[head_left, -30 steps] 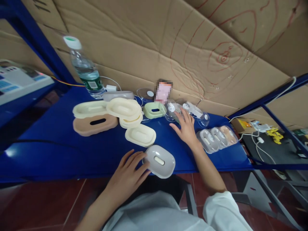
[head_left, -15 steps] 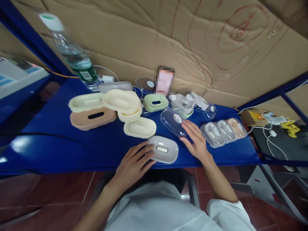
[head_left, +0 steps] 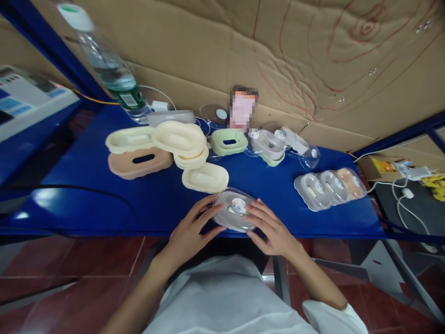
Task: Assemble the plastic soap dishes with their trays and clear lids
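Note:
A grey oval soap dish (head_left: 222, 214) lies at the table's front edge. Over it sits a clear plastic cover (head_left: 231, 196) with a round white sticker (head_left: 238, 206). I cannot tell whether the cover is fully seated. My left hand (head_left: 195, 223) grips the left side of the dish, its fingers curved along the rim. From the right, my right hand (head_left: 273, 228) holds the cover, fingertips on its top and right edge. Just behind the dish is a cream oval tray (head_left: 206, 178).
Stacked cream trays (head_left: 179, 138) and a tan dish (head_left: 139, 163) stand at left, near a water bottle (head_left: 114, 74). A green dish (head_left: 228, 143), a phone (head_left: 242, 109) and loose clear covers (head_left: 309, 157) line the back. Covered dishes (head_left: 330, 189) sit at right on the blue table (head_left: 139, 208).
My right hand has brought the clear cover left and down onto the grey soap dish. My left hand has stayed at the dish's left side. The camera view has shifted slightly.

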`<state>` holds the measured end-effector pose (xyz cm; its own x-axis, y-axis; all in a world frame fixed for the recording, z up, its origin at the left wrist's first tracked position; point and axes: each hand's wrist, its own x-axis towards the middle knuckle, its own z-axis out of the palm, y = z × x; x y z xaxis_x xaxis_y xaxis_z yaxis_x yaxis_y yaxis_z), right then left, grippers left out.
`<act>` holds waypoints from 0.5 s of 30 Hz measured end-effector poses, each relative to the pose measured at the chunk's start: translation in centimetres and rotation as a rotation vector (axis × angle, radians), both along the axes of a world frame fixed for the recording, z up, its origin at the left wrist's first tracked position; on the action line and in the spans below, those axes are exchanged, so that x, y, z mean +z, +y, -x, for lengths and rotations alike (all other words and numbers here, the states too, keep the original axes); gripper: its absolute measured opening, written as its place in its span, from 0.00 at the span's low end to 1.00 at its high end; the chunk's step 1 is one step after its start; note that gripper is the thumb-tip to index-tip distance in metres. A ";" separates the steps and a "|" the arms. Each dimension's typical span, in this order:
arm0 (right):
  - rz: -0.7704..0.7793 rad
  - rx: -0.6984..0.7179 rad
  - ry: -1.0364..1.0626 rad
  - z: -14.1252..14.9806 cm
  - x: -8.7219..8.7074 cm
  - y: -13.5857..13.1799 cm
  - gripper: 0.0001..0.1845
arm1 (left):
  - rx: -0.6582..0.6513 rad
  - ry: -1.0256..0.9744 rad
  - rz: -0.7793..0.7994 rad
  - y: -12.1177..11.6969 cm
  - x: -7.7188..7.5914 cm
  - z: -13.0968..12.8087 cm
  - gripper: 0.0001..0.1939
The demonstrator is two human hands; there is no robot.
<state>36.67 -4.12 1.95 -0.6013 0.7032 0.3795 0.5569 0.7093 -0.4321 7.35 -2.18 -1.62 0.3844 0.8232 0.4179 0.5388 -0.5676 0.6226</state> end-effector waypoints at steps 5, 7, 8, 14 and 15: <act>-0.059 0.003 0.021 0.2 -0.5 -0.3 0.27 | -0.009 -0.022 0.062 0.0 -0.1 0.2 0.23; -0.077 -0.002 0.003 0.2 -0.6 -0.3 0.24 | -0.019 -0.001 0.098 0.0 -0.1 0.2 0.21; -0.075 -0.006 -0.007 0.2 -0.6 -0.3 0.23 | -0.018 0.011 0.111 0.0 0.0 0.2 0.21; -0.022 0.004 -0.082 0.2 -0.1 0.0 0.21 | -0.009 0.018 0.118 0.2 -0.1 0.6 0.25; -0.044 0.010 -0.101 0.2 -0.1 0.1 0.21 | -0.008 0.009 0.118 0.3 -0.2 0.6 0.25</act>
<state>36.49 -4.00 1.90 -0.6444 0.6814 0.3470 0.5891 0.7318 -0.3428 6.73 -1.91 -1.85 0.3939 0.8635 0.3148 0.5403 -0.4947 0.6807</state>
